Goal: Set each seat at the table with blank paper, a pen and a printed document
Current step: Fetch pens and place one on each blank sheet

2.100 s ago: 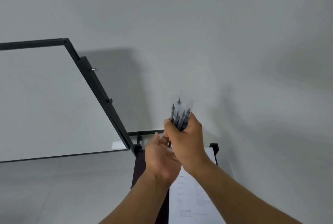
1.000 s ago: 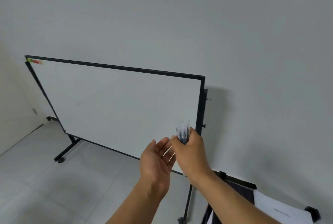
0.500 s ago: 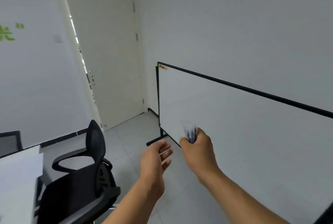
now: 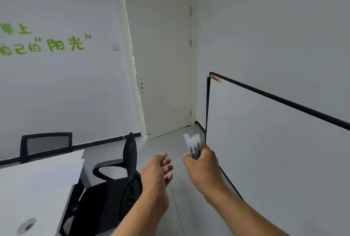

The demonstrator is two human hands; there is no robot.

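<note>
At the near left a white table point(image 4: 37, 182) was seen, with a round grommet point(image 4: 26, 226) set into its near part. Behind its far edge a mesh-backed chair point(image 4: 46, 144) stood against the wall, where green lettering point(image 4: 56, 44) was fixed. Just right of the table a black armchair point(image 4: 113, 188) was turned side-on. A cream door point(image 4: 161, 55) was seen at the far middle.

The left hand point(image 4: 156, 174) was held empty in the air over the floor point(image 4: 176, 144), its fingers loosely spread and nothing grasped. Just to its right, apart from it, the right hand point(image 4: 203, 167) was clenched around a bundle of pens point(image 4: 193, 147) in clear wrapping, the upper ends standing out above the fist. The pens were thus held well off the table, to its right. At the far right a black-framed whiteboard point(image 4: 274, 141) was seen, with coloured magnets point(image 4: 216, 79) at its top left corner.
</note>
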